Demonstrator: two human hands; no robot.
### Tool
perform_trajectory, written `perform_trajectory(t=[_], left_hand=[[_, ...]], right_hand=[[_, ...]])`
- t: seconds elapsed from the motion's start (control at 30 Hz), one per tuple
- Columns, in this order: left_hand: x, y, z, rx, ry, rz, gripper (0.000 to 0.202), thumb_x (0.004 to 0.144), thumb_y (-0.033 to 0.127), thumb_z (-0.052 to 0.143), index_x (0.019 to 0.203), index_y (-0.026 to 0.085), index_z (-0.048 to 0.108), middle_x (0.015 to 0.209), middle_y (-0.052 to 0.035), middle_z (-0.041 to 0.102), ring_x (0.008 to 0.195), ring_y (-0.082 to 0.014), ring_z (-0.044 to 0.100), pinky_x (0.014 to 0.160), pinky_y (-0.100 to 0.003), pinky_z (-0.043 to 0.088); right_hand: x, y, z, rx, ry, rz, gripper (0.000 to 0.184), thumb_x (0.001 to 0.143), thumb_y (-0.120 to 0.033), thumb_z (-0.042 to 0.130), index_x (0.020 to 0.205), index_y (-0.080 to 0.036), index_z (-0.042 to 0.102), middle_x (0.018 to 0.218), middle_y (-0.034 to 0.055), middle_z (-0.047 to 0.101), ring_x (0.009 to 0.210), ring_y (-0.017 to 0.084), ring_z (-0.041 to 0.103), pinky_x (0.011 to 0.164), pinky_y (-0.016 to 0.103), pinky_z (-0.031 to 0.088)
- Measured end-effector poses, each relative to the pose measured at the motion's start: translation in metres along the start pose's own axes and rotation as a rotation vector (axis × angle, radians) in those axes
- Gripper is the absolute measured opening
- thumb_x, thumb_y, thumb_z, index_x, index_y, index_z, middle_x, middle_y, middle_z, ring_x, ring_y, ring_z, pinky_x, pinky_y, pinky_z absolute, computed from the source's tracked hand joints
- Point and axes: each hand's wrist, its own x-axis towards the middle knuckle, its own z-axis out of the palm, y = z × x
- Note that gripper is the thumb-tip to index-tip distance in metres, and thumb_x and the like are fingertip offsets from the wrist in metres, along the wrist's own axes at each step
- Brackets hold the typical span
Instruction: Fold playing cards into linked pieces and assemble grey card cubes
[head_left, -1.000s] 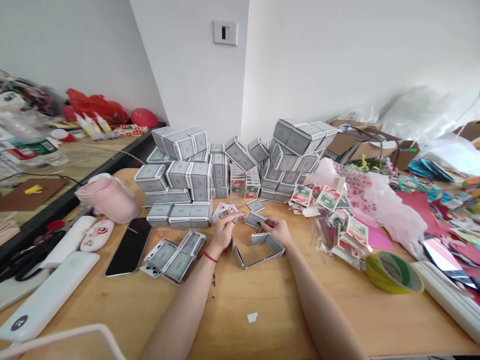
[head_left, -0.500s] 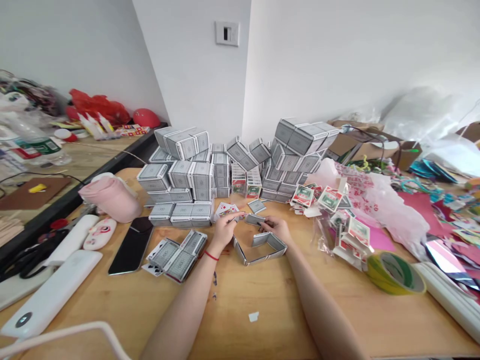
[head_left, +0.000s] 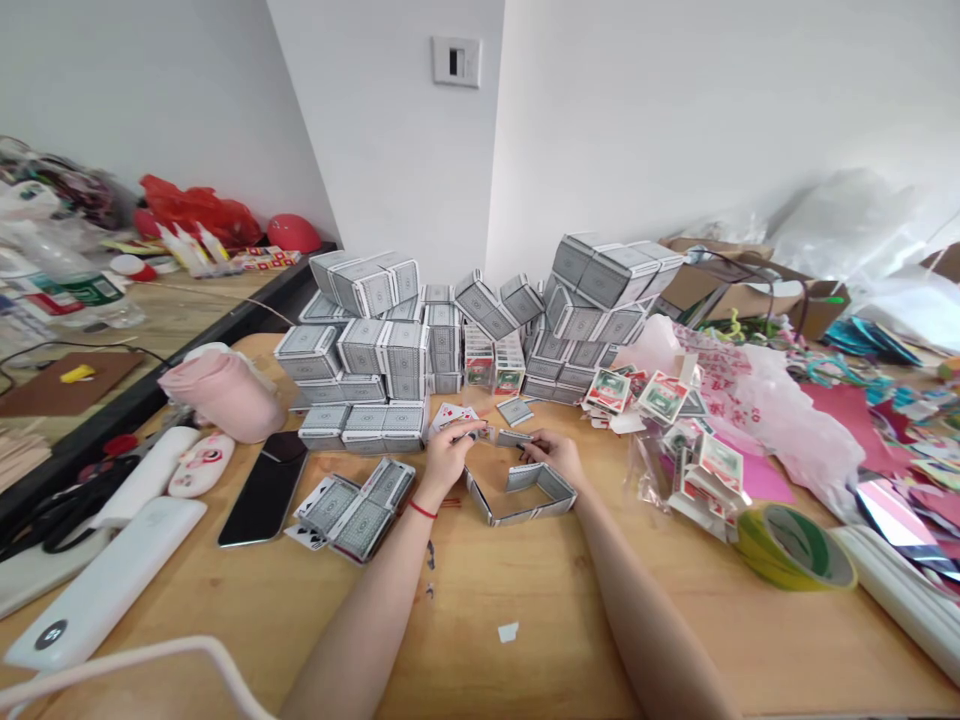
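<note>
My right hand (head_left: 553,456) pinches a grey-backed playing card (head_left: 513,438) by its right end, just off the table. To its left, my left hand (head_left: 448,460) has thumb and forefinger drawn together at the card's left end; what lies between those fingertips is too small to make out. Below and between both hands stands an open frame of joined folded cards (head_left: 525,512), its walls upright and a gap on the far side. Face-up playing cards (head_left: 451,414) lie behind my left hand. Another grey-backed card (head_left: 515,411) rests flat beyond the held one.
Stacked card blocks rise at the left (head_left: 382,350) and right (head_left: 600,275). Left of my arm are stacks of cards (head_left: 364,510), a phone (head_left: 262,490) and a power bank (head_left: 112,580). Opened card boxes (head_left: 712,470) and a tape roll (head_left: 795,545) sit right. A paper scrap (head_left: 508,632) lies in front.
My left fingertips have shifted slightly left, away from the card's end. My right hand still holds the card in nearly the same place. The view has tilted a little.
</note>
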Motion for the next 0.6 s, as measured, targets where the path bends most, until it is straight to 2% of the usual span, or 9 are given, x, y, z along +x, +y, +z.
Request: perform_trajectory(t=[0.33, 0.6], left_hand=[[-0.0017, 0.0022, 0.0003, -0.013, 0.002, -0.023, 0.033, 0.071, 0.008, 0.048, 0.09, 0.02, 0.071, 0.102, -0.0031, 0.069, 0.103, -0.0201, 0.06, 0.099, -0.04, 0.041], [-0.0025, 0.0019, 0.0024, -0.032, -0.018, -0.037, 0.031, 0.071, 0.011, 0.048, 0.09, 0.02, 0.071, 0.101, -0.0029, 0.07, 0.102, -0.0202, 0.06, 0.098, -0.039, 0.042]], right_hand=[[-0.0029, -0.0022, 0.0009, 0.03, -0.039, 0.017, 0.038, 0.066, -0.055, 0.064, 0.071, -0.018, 0.059, 0.057, 0.0039, 0.066, 0.051, 0.017, 0.061, 0.049, 0.027, 0.05], [-0.0012, 0.0007, 0.0032, 0.026, -0.016, 0.003, 0.04, 0.064, -0.056, 0.065, 0.07, -0.016, 0.06, 0.055, 0.0045, 0.065, 0.049, 0.017, 0.061, 0.047, 0.026, 0.049]])
